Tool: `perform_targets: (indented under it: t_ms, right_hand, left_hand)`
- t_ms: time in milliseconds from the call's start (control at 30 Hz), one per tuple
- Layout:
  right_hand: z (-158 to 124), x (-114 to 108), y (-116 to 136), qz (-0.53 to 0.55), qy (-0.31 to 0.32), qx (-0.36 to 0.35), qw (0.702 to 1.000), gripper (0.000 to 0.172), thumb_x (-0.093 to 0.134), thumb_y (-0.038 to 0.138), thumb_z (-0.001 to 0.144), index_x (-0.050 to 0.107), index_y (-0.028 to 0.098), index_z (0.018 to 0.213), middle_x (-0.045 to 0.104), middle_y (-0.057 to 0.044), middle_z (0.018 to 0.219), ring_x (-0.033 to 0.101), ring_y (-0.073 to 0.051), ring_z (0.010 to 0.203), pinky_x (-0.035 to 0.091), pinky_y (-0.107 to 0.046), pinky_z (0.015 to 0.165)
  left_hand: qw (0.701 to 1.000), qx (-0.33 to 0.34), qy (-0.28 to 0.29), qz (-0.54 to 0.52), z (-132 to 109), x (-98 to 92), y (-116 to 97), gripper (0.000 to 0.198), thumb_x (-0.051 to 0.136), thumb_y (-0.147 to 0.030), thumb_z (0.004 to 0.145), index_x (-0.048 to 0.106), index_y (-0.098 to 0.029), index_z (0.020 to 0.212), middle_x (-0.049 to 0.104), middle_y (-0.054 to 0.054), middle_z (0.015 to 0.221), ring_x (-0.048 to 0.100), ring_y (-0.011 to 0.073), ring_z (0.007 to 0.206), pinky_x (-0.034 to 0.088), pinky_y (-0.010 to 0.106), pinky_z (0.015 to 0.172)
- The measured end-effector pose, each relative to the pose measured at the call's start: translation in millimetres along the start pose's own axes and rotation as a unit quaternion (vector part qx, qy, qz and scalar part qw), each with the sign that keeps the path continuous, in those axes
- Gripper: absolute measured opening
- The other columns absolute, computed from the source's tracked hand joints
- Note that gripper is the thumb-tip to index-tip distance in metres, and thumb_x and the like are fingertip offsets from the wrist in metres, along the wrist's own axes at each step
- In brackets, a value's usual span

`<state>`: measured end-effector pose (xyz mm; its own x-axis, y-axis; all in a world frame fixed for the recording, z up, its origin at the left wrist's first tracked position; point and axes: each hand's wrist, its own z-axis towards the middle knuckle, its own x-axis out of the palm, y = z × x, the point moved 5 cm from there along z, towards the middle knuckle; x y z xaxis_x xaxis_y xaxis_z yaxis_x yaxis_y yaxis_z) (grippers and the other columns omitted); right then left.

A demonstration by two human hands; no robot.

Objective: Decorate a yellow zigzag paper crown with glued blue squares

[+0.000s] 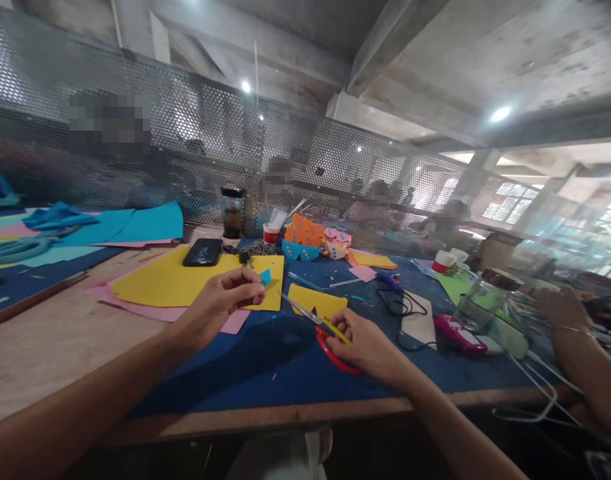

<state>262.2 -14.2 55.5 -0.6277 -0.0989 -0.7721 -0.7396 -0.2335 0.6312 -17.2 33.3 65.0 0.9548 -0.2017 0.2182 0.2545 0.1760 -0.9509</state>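
Observation:
My left hand [238, 293] pinches a small piece of blue paper [266, 277] between thumb and fingers, above a yellow sheet [155, 283]. My right hand [360, 337] is closed around red-handled scissors [330, 347], whose blades point up and to the left, towards the left hand. A thin yellow stick-like thing [336, 331], perhaps a pencil, also lies in the right hand's grip. Just beyond the scissors, a smaller yellow paper piece [318, 300] with a dark notch rests on the blue table cover [265, 367]. Pink paper [235, 323] shows under the large yellow sheet.
Behind the hands are a phone [202, 252], a dark-lidded jar [232, 212], a red-and-white cup [271, 233] and dotted orange paper pieces [304, 231]. On the right lie a glue gun [389, 281], a glass jar [488, 300] and another person's hand [562, 307]. Mesh [305, 160] stands behind.

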Motion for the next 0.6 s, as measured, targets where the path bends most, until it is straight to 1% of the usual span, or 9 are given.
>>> perform_targets:
  t_ms: [67, 133, 200, 267, 333, 433, 500, 600]
  right_hand:
    - [-2, 0, -6, 0.123, 0.004, 0.022, 0.992, 0.041, 0.081, 0.043, 0.078, 0.064, 0.016, 0.103, 0.067, -0.002, 0.089, 0.06, -0.016, 0.076, 0.045, -0.027, 0.068]
    - [-4, 3, -5, 0.216, 0.016, 0.038, 0.976, 0.047, 0.085, 0.051, 0.074, 0.063, 0.017, 0.096, 0.062, 0.001, 0.078, 0.055, -0.013, 0.065, 0.043, -0.026, 0.061]
    - [-4, 6, 4, 0.288, 0.031, 0.021, 0.957, 0.047, 0.08, 0.057, 0.08, 0.062, 0.017, 0.096, 0.055, 0.005, 0.067, 0.048, -0.011, 0.056, 0.04, -0.025, 0.055]
    - [0, 9, 18, 0.341, 0.054, -0.02, 0.938, 0.043, 0.072, 0.056, 0.085, 0.063, 0.017, 0.1, 0.053, 0.006, 0.062, 0.048, -0.011, 0.054, 0.041, -0.025, 0.055]
    - [10, 11, 30, 0.344, 0.073, -0.046, 0.935, 0.039, 0.068, 0.052, 0.086, 0.065, 0.016, 0.1, 0.055, 0.005, 0.061, 0.051, -0.012, 0.057, 0.043, -0.025, 0.058]
    - [29, 15, 41, 0.308, 0.097, -0.038, 0.946, 0.032, 0.069, 0.046, 0.083, 0.063, 0.018, 0.097, 0.052, 0.006, 0.064, 0.05, -0.011, 0.056, 0.042, -0.023, 0.056]
    - [42, 19, 45, 0.291, 0.122, -0.027, 0.949, 0.029, 0.07, 0.045, 0.083, 0.059, 0.02, 0.093, 0.051, 0.007, 0.067, 0.049, -0.009, 0.055, 0.041, -0.022, 0.054]
    - [56, 26, 50, 0.266, 0.164, -0.031, 0.949, 0.025, 0.067, 0.042, 0.086, 0.054, 0.021, 0.088, 0.051, 0.007, 0.067, 0.05, -0.009, 0.054, 0.04, -0.022, 0.053]
  left_hand:
    - [1.0, -0.003, 0.002, -0.01, 0, 0.2, 1, 0.025, 0.094, -0.033, 0.07, 0.074, -0.019, 0.073, 0.069, 0.0, 0.069, 0.061, 0.0138, 0.069, 0.049, 0.025, 0.067]
    - [1.0, -0.008, 0.007, -0.024, 1, 3.8, 1, 0.025, 0.095, -0.032, 0.069, 0.074, -0.019, 0.074, 0.069, 0.0, 0.068, 0.062, 0.0133, 0.067, 0.05, 0.024, 0.068]
    - [0.999, -0.013, 0.018, -0.038, 3, 10.2, 0, 0.025, 0.096, -0.032, 0.068, 0.074, -0.02, 0.074, 0.07, 0.0, 0.068, 0.062, 0.0125, 0.066, 0.051, 0.024, 0.069]
    - [0.998, -0.016, 0.034, -0.048, 7, 17.7, -3, 0.026, 0.096, -0.032, 0.068, 0.074, -0.019, 0.073, 0.07, 0.0, 0.068, 0.062, 0.0123, 0.067, 0.053, 0.024, 0.071]
    - [0.997, -0.013, 0.044, -0.055, 12, 23.5, -7, 0.026, 0.096, -0.032, 0.068, 0.074, -0.02, 0.073, 0.071, 0.0, 0.07, 0.063, 0.0125, 0.068, 0.054, 0.024, 0.071]
    - [0.997, -0.009, 0.041, -0.062, 19, 25.4, -12, 0.024, 0.095, -0.03, 0.068, 0.074, -0.02, 0.074, 0.073, 0.0, 0.074, 0.066, 0.0132, 0.073, 0.055, 0.024, 0.075]
    - [0.997, -0.01, 0.032, -0.067, 24, 22.4, -13, 0.024, 0.095, -0.03, 0.069, 0.074, -0.019, 0.075, 0.073, 0.001, 0.077, 0.068, 0.0135, 0.077, 0.056, 0.023, 0.078]
    - [0.996, -0.013, 0.014, -0.087, 31, 13.7, -10, 0.023, 0.095, -0.029, 0.07, 0.074, -0.02, 0.075, 0.073, 0.0, 0.078, 0.069, 0.0138, 0.079, 0.057, 0.022, 0.077]
